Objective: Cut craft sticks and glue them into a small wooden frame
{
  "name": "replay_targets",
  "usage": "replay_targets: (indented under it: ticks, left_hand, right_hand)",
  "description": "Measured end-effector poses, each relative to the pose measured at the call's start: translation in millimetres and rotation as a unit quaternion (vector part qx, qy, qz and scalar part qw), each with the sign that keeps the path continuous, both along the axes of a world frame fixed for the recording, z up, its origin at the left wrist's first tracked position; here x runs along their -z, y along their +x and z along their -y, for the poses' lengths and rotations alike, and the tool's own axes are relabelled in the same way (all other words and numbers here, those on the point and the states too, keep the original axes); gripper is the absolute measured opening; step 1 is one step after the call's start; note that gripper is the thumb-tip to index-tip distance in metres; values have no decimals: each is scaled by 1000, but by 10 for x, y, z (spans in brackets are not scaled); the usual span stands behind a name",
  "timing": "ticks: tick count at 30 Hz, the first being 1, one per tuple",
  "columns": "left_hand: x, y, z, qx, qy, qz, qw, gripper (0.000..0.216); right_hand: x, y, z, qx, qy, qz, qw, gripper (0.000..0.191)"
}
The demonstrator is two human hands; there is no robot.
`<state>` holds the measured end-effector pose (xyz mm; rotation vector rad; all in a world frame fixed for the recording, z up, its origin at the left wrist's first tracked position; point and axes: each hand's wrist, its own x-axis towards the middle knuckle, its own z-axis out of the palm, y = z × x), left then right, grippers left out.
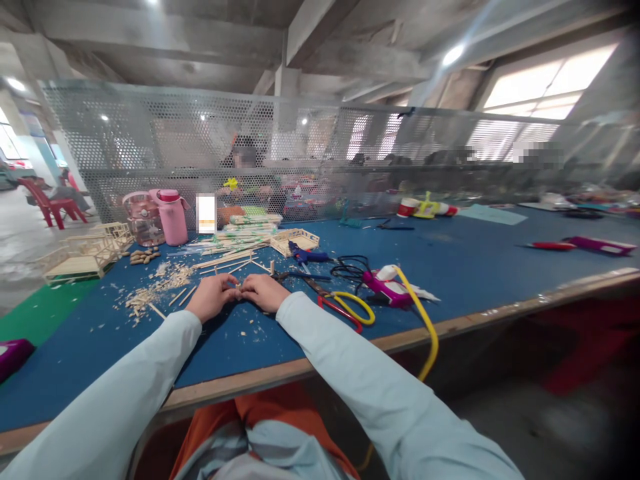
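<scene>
Over the blue tabletop [295, 347], my left hand [214, 297] and my right hand [264, 292] meet at the fingertips. Both are closed in a pinch on a small pale wooden piece [239, 287], mostly covered by the fingers. Thin wooden sticks [227, 259] lie just beyond the hands. Left of my left hand is a scatter of wood chips [157, 290] with a few short sticks. To the right of my right hand rest scissors [350, 312] with red and yellow handles, and a blue-handled tool [310, 255] lies farther back.
Small stick-built wooden frames stand at the left [77, 260] and behind the hands [295, 241]. A pink bottle [173, 217] is near the mesh partition [200, 133]. At the right, a yellow cable [425, 320] hangs over the table edge beside a purple object [393, 290].
</scene>
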<state>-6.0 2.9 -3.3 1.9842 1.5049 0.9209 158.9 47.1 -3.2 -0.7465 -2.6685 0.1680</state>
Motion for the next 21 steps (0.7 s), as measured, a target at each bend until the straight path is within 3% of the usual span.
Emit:
replay_targets:
  ticks: [4,21]
  left_hand:
    - [-24,14,32,-10,15,-38,999,24]
    - [-83,10,48,24,35,-83,996,37]
  right_hand:
    - [2,4,9,5,-8,0,1000,16]
    - [0,0,18,33,-34,-31,998,16]
